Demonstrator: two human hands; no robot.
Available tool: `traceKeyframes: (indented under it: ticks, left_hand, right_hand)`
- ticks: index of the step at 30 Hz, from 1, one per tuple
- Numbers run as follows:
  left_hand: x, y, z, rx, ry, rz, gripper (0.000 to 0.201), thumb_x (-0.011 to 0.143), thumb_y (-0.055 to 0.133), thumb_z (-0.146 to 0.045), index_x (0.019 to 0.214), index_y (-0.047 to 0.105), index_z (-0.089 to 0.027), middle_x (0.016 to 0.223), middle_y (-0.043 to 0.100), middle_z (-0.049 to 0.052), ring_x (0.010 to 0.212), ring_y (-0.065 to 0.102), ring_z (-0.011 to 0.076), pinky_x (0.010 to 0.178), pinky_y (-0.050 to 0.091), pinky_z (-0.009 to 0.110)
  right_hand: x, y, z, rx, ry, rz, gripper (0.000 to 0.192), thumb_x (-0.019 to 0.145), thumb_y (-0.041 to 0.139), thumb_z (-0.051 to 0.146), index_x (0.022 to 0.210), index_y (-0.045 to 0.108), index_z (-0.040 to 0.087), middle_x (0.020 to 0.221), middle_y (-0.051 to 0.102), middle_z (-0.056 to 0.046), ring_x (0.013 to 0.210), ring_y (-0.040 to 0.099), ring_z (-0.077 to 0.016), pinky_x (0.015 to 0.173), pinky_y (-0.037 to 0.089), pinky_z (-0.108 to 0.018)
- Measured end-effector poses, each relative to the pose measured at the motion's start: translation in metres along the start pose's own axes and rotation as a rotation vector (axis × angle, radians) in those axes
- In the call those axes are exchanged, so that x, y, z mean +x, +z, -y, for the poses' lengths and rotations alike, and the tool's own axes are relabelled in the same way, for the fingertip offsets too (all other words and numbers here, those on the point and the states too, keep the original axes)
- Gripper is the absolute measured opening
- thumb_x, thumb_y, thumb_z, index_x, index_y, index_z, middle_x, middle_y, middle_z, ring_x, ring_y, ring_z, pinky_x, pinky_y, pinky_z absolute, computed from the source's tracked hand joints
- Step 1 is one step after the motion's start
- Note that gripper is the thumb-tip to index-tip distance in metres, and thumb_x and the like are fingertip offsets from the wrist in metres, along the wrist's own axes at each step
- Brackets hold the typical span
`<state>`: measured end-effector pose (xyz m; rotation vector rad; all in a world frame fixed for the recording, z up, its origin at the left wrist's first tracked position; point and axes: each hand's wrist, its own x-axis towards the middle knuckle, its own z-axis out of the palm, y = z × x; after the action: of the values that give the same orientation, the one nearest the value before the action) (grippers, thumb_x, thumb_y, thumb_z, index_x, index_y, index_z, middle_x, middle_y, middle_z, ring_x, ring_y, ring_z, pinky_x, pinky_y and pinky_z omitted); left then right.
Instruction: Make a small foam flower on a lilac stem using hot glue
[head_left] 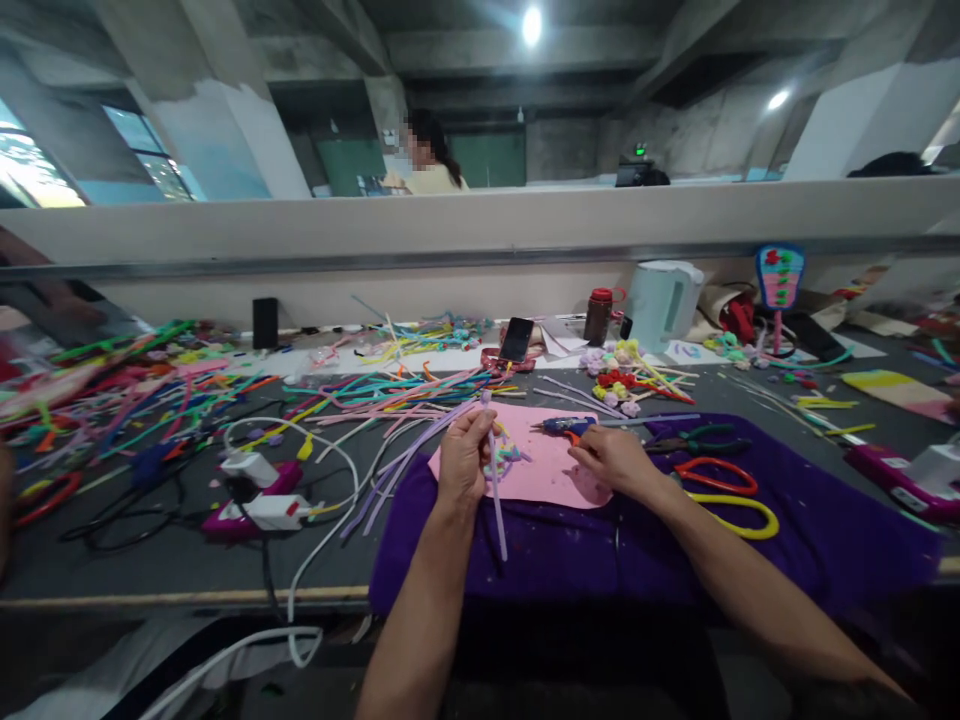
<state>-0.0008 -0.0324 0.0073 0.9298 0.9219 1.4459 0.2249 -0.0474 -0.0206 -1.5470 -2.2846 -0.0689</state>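
Pinched between the fingertips of my left hand (466, 455) is a lilac pipe cleaner (496, 500), which hangs down over a pink sheet (551, 480). My right hand (619, 460) has its curled fingers at the orange trigger of a blue glue gun (564, 427); its handle is mostly hidden by the hand. The gun's nozzle points left above the sheet. Small coloured scraps (512, 455) lie on the sheet next to my left hand. Under everything spreads a purple cloth (570, 545).
Right of my right hand lie pliers (701, 440) and scissors with red (724, 475) and yellow (742, 515) handles. Pipe cleaners (405, 385) cover the table behind. A power strip (251, 505) with white cables stands left. Farther back are a phone (516, 340), a bottle (598, 318) and a kettle (660, 305).
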Motion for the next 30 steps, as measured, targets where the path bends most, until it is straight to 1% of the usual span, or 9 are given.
traceKeyframes:
  ticks: [3, 9, 12, 17, 19, 21, 25, 27, 30]
  left_hand:
    - [-0.001, 0.000, 0.004, 0.014, -0.008, 0.017, 0.030, 0.059, 0.068, -0.040, 0.067, 0.056, -0.013, 0.052, 0.054, -0.004, 0.031, 0.031, 0.0004, 0.030, 0.017, 0.015]
    - [-0.005, 0.004, 0.012, 0.053, -0.012, 0.089, 0.030, 0.061, 0.067, -0.041, 0.066, 0.056, -0.013, 0.055, 0.056, -0.003, 0.032, 0.033, 0.0003, 0.032, 0.020, 0.015]
    - [-0.007, 0.006, 0.012, 0.064, -0.021, 0.092, 0.028, 0.063, 0.066, -0.038, 0.065, 0.056, -0.012, 0.057, 0.057, -0.002, 0.033, 0.033, -0.0001, 0.032, 0.019, 0.016]
    - [-0.006, 0.006, 0.009, 0.054, -0.015, 0.110, 0.028, 0.065, 0.064, -0.039, 0.066, 0.056, -0.012, 0.052, 0.054, -0.003, 0.032, 0.032, 0.0003, 0.032, 0.018, 0.016]
    - [-0.004, 0.006, 0.009, 0.052, -0.013, 0.103, 0.028, 0.063, 0.066, -0.039, 0.068, 0.056, -0.013, 0.053, 0.054, -0.004, 0.032, 0.031, 0.0001, 0.032, 0.018, 0.015]
    - [-0.002, 0.007, 0.009, 0.061, -0.019, 0.106, 0.029, 0.061, 0.067, -0.039, 0.069, 0.056, -0.013, 0.054, 0.056, -0.003, 0.032, 0.031, 0.0001, 0.031, 0.019, 0.015]
    - [-0.001, 0.009, 0.009, 0.090, -0.047, 0.108, 0.031, 0.059, 0.068, -0.040, 0.069, 0.056, -0.013, 0.055, 0.057, -0.003, 0.032, 0.033, 0.0004, 0.030, 0.020, 0.014]
    - [-0.001, 0.008, 0.009, 0.093, -0.062, 0.125, 0.031, 0.059, 0.068, -0.040, 0.070, 0.056, -0.013, 0.057, 0.057, -0.003, 0.032, 0.034, 0.0003, 0.030, 0.020, 0.014]
    - [0.000, 0.007, 0.010, 0.088, -0.067, 0.156, 0.030, 0.060, 0.068, -0.039, 0.071, 0.057, -0.013, 0.058, 0.057, -0.003, 0.032, 0.035, -0.0002, 0.029, 0.019, 0.014]
  right_hand:
    - [-0.001, 0.003, 0.001, 0.072, -0.050, -0.006, 0.027, 0.084, 0.044, 0.034, 0.072, 0.062, 0.017, 0.075, 0.061, -0.006, 0.066, 0.056, -0.0153, 0.058, 0.035, -0.024]
    - [-0.004, 0.013, 0.003, 0.247, -0.217, -0.017, 0.022, 0.085, 0.042, 0.024, 0.094, 0.062, 0.020, 0.090, 0.061, -0.007, 0.075, 0.057, -0.0154, 0.064, 0.040, -0.024]
    - [-0.003, 0.013, 0.002, 0.268, -0.216, -0.020, 0.022, 0.085, 0.043, 0.026, 0.092, 0.062, 0.019, 0.088, 0.062, -0.007, 0.073, 0.057, -0.0153, 0.062, 0.039, -0.025]
    - [-0.002, 0.000, 0.002, 0.225, -0.156, 0.038, 0.036, 0.083, 0.045, 0.042, 0.063, 0.060, 0.017, 0.058, 0.059, -0.003, 0.054, 0.050, -0.0129, 0.053, 0.031, -0.024]
    - [-0.001, -0.008, 0.000, 0.251, -0.117, 0.005, 0.037, 0.083, 0.043, 0.043, 0.063, 0.060, 0.017, 0.060, 0.059, -0.002, 0.056, 0.050, -0.0124, 0.053, 0.031, -0.023]
    - [0.000, -0.015, -0.004, 0.276, -0.036, -0.072, 0.036, 0.083, 0.042, 0.042, 0.065, 0.060, 0.017, 0.062, 0.058, -0.002, 0.057, 0.050, -0.0120, 0.053, 0.031, -0.023]
    - [0.001, -0.025, -0.026, 0.242, 0.137, -0.240, 0.027, 0.083, 0.043, 0.033, 0.071, 0.061, 0.017, 0.066, 0.060, -0.003, 0.060, 0.051, -0.0127, 0.055, 0.033, -0.023]
    - [0.001, -0.028, -0.038, 0.188, 0.195, -0.249, 0.021, 0.081, 0.046, 0.029, 0.076, 0.063, 0.017, 0.072, 0.062, -0.004, 0.064, 0.053, -0.0140, 0.057, 0.033, -0.023]
    - [0.000, -0.030, -0.049, 0.073, 0.260, -0.154, 0.021, 0.078, 0.050, 0.034, 0.079, 0.065, 0.020, 0.077, 0.065, -0.004, 0.067, 0.055, -0.0159, 0.056, 0.032, -0.024]
